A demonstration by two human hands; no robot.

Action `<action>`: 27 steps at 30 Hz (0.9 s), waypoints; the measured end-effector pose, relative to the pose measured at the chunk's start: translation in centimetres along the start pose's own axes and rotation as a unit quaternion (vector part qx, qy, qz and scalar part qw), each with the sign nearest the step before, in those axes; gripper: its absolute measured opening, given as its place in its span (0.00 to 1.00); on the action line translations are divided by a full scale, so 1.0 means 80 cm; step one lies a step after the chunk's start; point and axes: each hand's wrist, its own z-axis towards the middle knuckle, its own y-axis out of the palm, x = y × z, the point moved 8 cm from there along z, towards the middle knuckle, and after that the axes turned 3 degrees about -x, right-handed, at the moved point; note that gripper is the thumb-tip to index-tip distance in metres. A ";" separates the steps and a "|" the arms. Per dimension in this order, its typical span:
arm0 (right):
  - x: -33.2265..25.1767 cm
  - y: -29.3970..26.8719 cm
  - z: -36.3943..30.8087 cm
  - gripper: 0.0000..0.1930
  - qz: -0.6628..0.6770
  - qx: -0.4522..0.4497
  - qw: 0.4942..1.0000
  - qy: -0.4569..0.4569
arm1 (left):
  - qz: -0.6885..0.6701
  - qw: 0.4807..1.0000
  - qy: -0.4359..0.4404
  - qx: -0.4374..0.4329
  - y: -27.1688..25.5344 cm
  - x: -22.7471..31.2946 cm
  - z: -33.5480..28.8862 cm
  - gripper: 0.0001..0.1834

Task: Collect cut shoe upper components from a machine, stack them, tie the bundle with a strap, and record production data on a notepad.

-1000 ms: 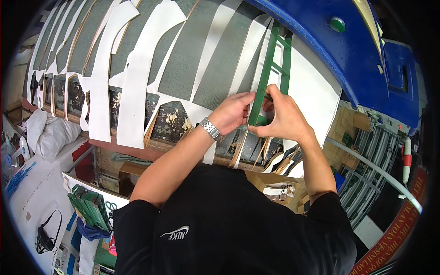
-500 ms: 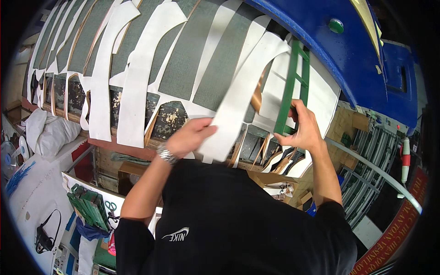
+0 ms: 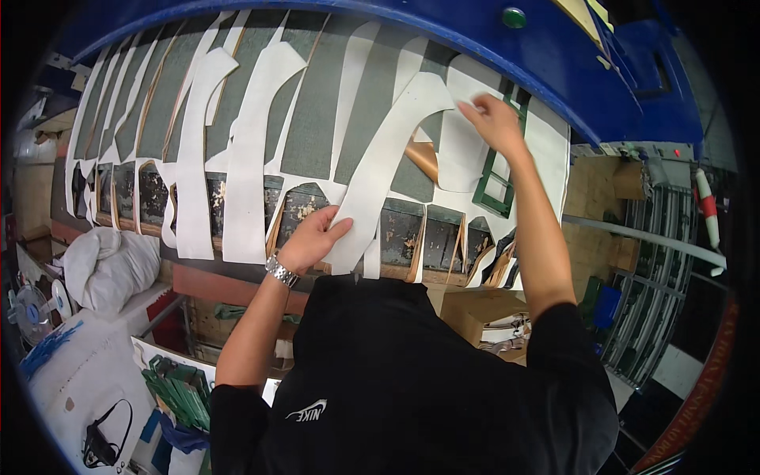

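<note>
A long white cut-out piece [image 3: 378, 162], with a curved, wider top end, lies slanted over the sheet material in front of me. My left hand [image 3: 310, 237] pinches its lower left edge between thumb and fingers. Beyond its top end, my right hand [image 3: 495, 127] is raised with fingers stretched to the left, slightly blurred and holding nothing. Below that hand a green ladder-like frame [image 3: 492, 206] rests on white sheet; my right forearm and hand hide part of it. A brown flap [image 3: 425, 158] shows beside the white piece.
Two similar white pieces [image 3: 198, 174] lie to the left among cut strips on a grey-green surface. A blue machine beam [image 3: 340, 11] spans the far side. White bundled cloth [image 3: 111, 265], several green frames [image 3: 180, 392] and a cardboard box [image 3: 467, 317] are nearer me.
My right hand has let go of the green frame, now lying flat, and moved up and left. The white piece has shifted left and settled; my left hand still holds it.
</note>
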 end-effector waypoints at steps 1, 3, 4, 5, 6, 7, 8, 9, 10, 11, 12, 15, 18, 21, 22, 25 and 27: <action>0.003 0.022 0.038 0.32 -0.010 -0.008 1.000 -0.002 | 0.050 0.998 0.014 0.022 -0.005 -0.003 -0.001 0.20; -0.016 0.050 0.092 0.31 0.006 -0.025 1.000 -0.009 | 0.104 0.993 0.029 0.052 -0.012 0.000 -0.011 0.21; -0.022 0.060 0.112 0.32 -0.037 -0.025 0.998 -0.042 | 0.169 0.980 0.047 0.093 -0.015 0.008 -0.020 0.22; -0.033 0.065 0.127 0.34 -0.080 -0.027 0.993 -0.078 | 0.230 0.961 0.064 0.137 -0.016 0.015 -0.032 0.23; -0.032 0.060 0.143 0.34 -0.079 -0.024 0.993 -0.079 | 0.238 0.947 0.118 0.180 -0.013 0.027 -0.047 0.24; -0.032 0.072 0.157 0.34 -0.085 -0.104 0.989 -0.060 | 0.237 0.946 0.119 0.186 -0.012 0.029 -0.061 0.24; -0.030 0.084 0.163 0.35 -0.092 -0.183 0.978 -0.039 | 0.241 0.939 0.127 0.209 -0.015 0.034 -0.074 0.23; -0.031 0.084 0.168 0.35 -0.092 -0.182 0.978 -0.042 | 0.246 0.932 0.136 0.229 -0.019 0.039 -0.082 0.23; -0.034 0.088 0.171 0.35 -0.095 -0.194 0.976 -0.040 | 0.226 0.938 0.119 0.237 -0.025 0.034 -0.087 0.23; -0.033 0.090 0.173 0.35 -0.099 -0.205 0.973 -0.036 | 0.224 0.937 0.121 0.241 -0.029 0.034 -0.090 0.23; -0.026 0.090 0.171 0.31 -0.065 -0.234 0.970 -0.018 | 0.208 0.943 0.116 0.234 -0.032 0.032 -0.089 0.22; -0.018 0.081 0.160 0.23 -0.014 -0.291 0.957 0.004 | 0.193 0.947 0.115 0.227 -0.036 0.039 -0.081 0.22; -0.089 0.024 0.103 0.16 0.047 -0.242 0.966 -0.083 | 0.194 0.947 0.146 0.212 -0.039 0.064 -0.068 0.23; -0.181 -0.045 0.010 0.12 0.110 -0.237 0.947 -0.186 | 0.245 0.929 0.201 0.192 -0.018 0.144 -0.067 0.25; -0.209 -0.065 -0.023 0.11 0.094 -0.208 0.945 -0.236 | 0.278 0.911 0.251 0.170 -0.006 0.177 -0.066 0.28; -0.287 -0.127 -0.119 0.09 0.034 -0.187 0.943 -0.272 | 0.330 0.856 0.378 0.124 0.036 0.259 -0.072 0.34; -0.315 -0.153 -0.167 0.10 0.056 -0.167 0.936 -0.305 | 0.347 0.814 0.455 0.098 0.071 0.299 -0.086 0.37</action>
